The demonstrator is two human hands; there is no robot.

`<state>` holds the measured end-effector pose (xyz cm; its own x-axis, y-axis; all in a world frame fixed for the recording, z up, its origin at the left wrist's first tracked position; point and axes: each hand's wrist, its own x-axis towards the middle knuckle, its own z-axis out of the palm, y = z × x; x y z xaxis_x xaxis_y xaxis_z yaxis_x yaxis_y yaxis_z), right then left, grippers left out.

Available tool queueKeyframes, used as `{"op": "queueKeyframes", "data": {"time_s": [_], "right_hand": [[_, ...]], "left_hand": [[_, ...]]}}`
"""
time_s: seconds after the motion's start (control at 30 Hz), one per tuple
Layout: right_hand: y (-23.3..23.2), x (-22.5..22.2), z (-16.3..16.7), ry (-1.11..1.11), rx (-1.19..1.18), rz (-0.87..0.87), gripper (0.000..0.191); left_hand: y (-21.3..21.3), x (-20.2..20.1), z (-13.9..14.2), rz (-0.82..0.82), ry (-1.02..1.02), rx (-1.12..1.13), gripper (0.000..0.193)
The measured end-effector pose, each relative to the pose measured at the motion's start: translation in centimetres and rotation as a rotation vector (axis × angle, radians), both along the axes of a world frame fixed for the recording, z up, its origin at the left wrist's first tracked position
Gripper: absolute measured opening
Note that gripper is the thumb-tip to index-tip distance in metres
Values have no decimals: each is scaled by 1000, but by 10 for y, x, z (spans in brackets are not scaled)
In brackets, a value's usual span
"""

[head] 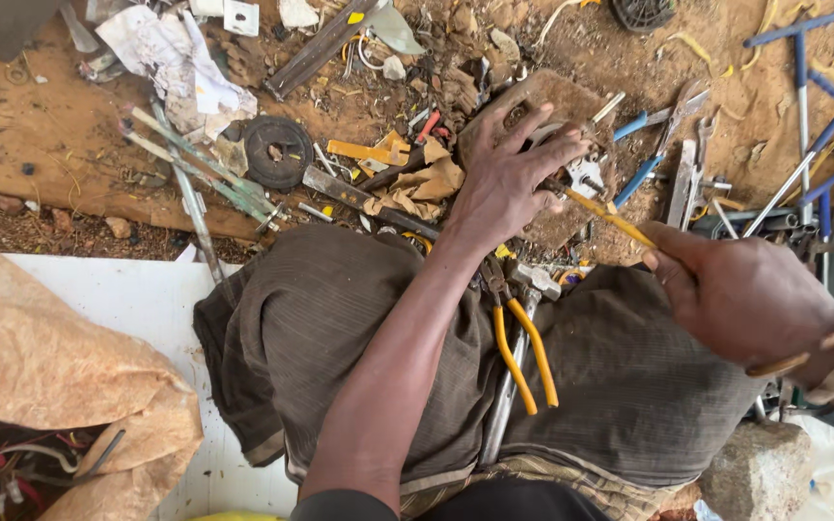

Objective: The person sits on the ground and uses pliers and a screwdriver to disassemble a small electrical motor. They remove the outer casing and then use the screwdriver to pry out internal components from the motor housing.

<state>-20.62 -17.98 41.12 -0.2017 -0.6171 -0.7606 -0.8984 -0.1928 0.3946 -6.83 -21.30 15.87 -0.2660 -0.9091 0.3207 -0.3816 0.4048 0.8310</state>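
Note:
My left hand reaches forward and presses a small silvery metal part down on a flat brown block, fingers spread over it. My right hand, with bangles at the wrist, grips a yellow-handled screwdriver. Its tip points up-left into the metal part under my left fingers. Pliers with orange-yellow handles lie on the brown cloth over my lap, beside a hammer with a steel handle.
Scrap litters the dirt ahead: a black wheel, metal strips and rods, crumpled paper, blue-handled pliers, blue-tipped tubes. A tan sack lies at left on a white sheet. A stone sits lower right.

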Motion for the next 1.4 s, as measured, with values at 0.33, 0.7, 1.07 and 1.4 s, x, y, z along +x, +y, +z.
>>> {"op": "queueKeyframes", "data": {"time_s": [0.33,0.7,1.07,1.4], "right_hand": [[61,-19,-4,-119,-297,405,56],[197,-66,-34,-648,-846,-284,34],[148,-75,-14,-644,-934,8,22],[113,-78,3,-668,-904,-50,26]], "left_hand": [[10,-6,1,-109,-176,-18,114],[16,-38,0,60,-229,-219,102],[38,-28,16,23,-143,-171,99],[16,-32,0,-7,-176,-48,53]]}}
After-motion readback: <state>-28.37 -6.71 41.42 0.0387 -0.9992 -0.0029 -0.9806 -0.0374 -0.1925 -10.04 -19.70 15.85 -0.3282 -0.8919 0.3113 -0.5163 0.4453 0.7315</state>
